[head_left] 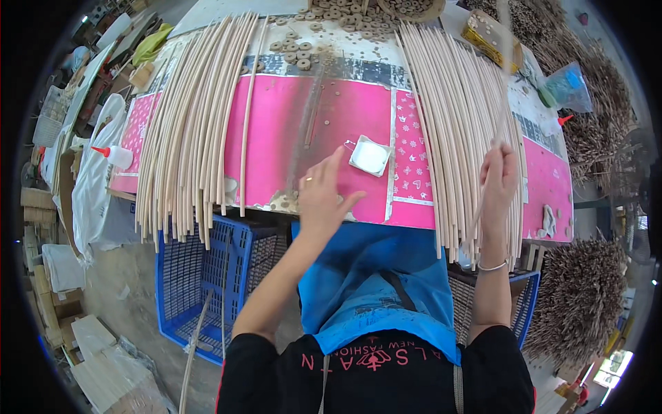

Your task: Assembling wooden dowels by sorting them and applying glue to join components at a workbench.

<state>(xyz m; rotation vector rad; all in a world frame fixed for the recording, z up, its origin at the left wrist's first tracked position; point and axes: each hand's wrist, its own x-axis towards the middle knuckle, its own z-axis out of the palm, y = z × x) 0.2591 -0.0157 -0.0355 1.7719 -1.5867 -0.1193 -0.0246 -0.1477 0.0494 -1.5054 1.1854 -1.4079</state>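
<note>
My left hand [321,196] hovers over or rests on the pink table covering, fingers spread and empty. Beside its fingertips is a small square dish [371,157] with something white in it. A thin wooden rod [505,83], blurred along its length, is gripped in my right hand [499,178], its fingers curled round it. That hand is above a row of pale wooden rods [455,124] lying side by side and overhanging the table's near edge. Another such row of rods [193,124] lies to the left, with one single rod [248,117] a little apart.
Small wooden rings [303,55] are scattered at the table's far side, near a basket [412,7]. White bottles with red tips stand at left [120,157] and right [553,126]. Blue crates [200,276] sit under the table. Bundled sticks [576,303] are stacked at right.
</note>
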